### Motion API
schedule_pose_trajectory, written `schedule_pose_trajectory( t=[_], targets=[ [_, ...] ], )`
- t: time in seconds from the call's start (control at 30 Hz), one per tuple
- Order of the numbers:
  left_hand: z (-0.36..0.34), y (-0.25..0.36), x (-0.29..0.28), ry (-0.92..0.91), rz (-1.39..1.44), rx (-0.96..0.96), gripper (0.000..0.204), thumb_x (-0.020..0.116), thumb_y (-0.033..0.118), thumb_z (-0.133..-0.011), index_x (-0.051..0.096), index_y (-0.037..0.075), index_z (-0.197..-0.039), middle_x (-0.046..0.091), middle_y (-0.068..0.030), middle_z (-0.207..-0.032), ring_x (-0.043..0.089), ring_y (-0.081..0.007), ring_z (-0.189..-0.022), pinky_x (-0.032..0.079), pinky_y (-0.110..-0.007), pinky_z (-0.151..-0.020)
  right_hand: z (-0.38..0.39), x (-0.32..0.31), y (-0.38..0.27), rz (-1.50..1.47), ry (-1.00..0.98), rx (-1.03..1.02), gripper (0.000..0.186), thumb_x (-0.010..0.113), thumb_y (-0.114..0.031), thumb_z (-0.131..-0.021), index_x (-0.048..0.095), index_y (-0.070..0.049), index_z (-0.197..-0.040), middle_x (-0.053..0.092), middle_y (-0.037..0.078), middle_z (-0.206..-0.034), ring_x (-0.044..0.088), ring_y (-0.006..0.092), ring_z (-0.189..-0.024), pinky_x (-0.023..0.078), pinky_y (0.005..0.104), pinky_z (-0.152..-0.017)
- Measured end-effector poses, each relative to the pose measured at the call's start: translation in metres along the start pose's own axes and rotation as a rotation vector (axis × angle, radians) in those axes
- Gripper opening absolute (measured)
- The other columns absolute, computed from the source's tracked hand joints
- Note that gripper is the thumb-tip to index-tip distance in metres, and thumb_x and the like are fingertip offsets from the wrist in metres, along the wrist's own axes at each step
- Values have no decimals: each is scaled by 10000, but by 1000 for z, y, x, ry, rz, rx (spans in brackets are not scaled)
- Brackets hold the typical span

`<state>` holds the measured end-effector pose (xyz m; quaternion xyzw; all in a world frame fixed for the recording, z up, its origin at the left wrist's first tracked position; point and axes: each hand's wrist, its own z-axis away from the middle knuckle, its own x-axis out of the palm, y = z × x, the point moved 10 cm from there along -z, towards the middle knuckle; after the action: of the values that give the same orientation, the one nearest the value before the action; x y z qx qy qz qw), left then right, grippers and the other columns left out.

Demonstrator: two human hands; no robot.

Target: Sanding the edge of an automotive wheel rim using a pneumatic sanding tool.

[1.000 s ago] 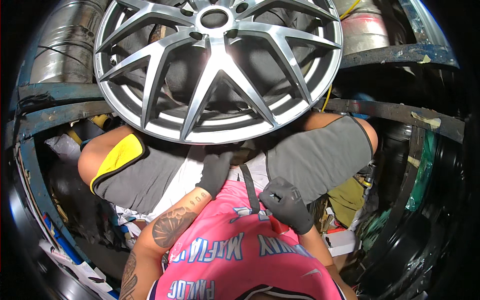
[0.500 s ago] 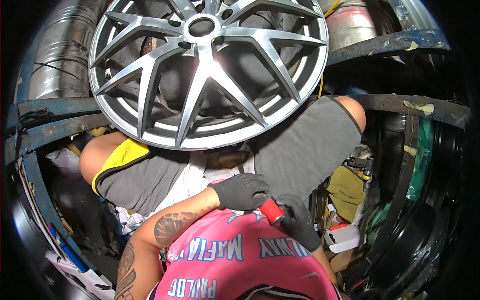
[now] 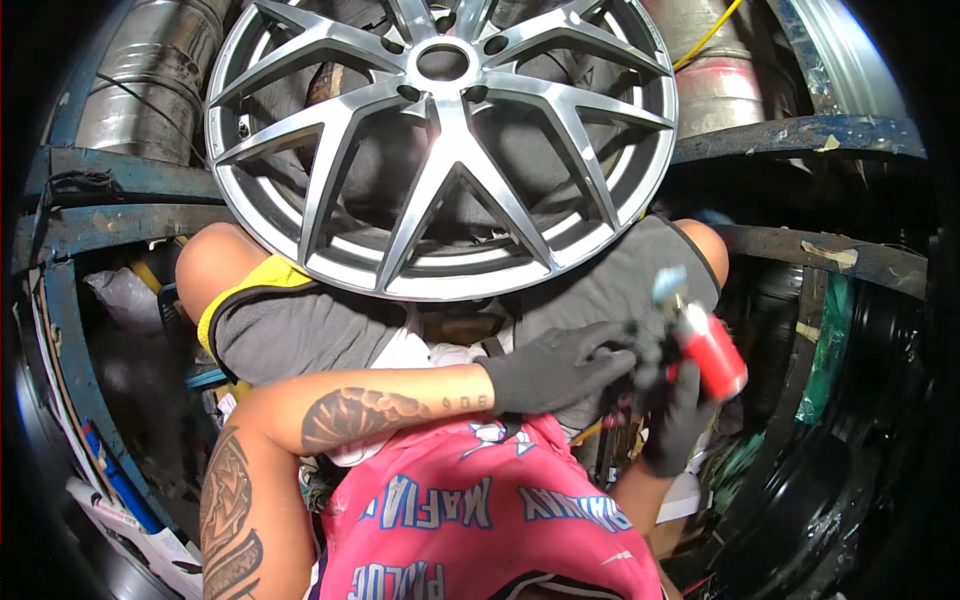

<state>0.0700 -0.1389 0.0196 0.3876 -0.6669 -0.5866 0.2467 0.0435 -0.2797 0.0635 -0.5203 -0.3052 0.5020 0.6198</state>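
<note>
A red cylindrical hand tool [image 3: 716,361] with a metal neck and a pale blue tip is held up in front of my right knee; motion blurs it. My right hand [image 3: 679,425], in a dark glove, is closed around its lower side. My left hand [image 3: 560,368], also gloved, reaches across my lap toward it, fingers stretched out and apart, with nothing visible in them. The fingertips blur near the right hand. Beyond both hands, a silver and grey alloy wheel rim [image 3: 455,150] lies face up over my knees, touched by neither hand.
Blue metal frame bars [image 3: 800,140] run on both sides. Dented metal drums [image 3: 150,80] stand at the far left, another at the far right. A yellow cord [image 3: 710,35] passes by the rim. Dark wheels [image 3: 800,500] and green plastic [image 3: 827,350] are at right.
The red tool has gone from near my shirt up and to the right, now in my right hand with its blue tip showing. My left hand has moved right and its fingers have stretched out.
</note>
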Motion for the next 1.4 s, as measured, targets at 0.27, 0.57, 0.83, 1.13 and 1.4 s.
schedule_pose_trajectory(
  t=[0.27, 0.57, 0.83, 1.13, 1.4],
  targets=[
    [11, -44, 9, 31, 221, -191, 421, 425, 142, -991, 444, -42, -1369, 435, -246, -1395, 517, -379, -1252, 453, -432, -1030, -63, 101, -17, 750, -356, -226, 373, 739, -334, -917, 708, -1, -1081, 730, 182, -915, 713, 287, -827, 529, 397, -748],
    [9, -26, 19, -74, 1517, -491, 519, 333, 380, -1102, 307, 2, -1457, 474, -213, -1410, 590, -349, -1233, 467, -461, -1077, -75, 125, -32, 968, -504, -224, 460, 744, -395, -892, 686, -11, -1138, 722, 198, -929, 710, 353, -857, 532, 413, -771],
    [16, -27, 17, -66, 1492, -458, 495, 266, 308, -1111, 193, 61, -1533, 411, -165, -1479, 549, -298, -1284, 434, -443, -1108, -63, 140, -43, 948, -480, -291, 432, 752, -378, -891, 689, -4, -1097, 718, 201, -936, 700, 356, -833, 531, 432, -764],
    [30, -45, 17, 98, 1563, -552, 514, 523, -19, -961, 380, 18, -1454, 418, -121, -1316, 542, -223, -1178, 474, -349, -1046, -60, 125, -30, 845, -361, -222, 418, 743, -372, -907, 684, 8, -1073, 713, 204, -902, 705, 344, -808, 528, 425, -726],
    [32, -26, -14, 123, 112, -14, 447, 625, -14, -814, 532, 34, -1249, 503, -180, -1167, 468, -374, -1042, 425, -455, -913, -50, 128, -33, 929, -323, -237, 420, 767, -359, -878, 669, 3, -1066, 714, 208, -864, 703, 377, -788, 523, 445, -695]
  ],
)
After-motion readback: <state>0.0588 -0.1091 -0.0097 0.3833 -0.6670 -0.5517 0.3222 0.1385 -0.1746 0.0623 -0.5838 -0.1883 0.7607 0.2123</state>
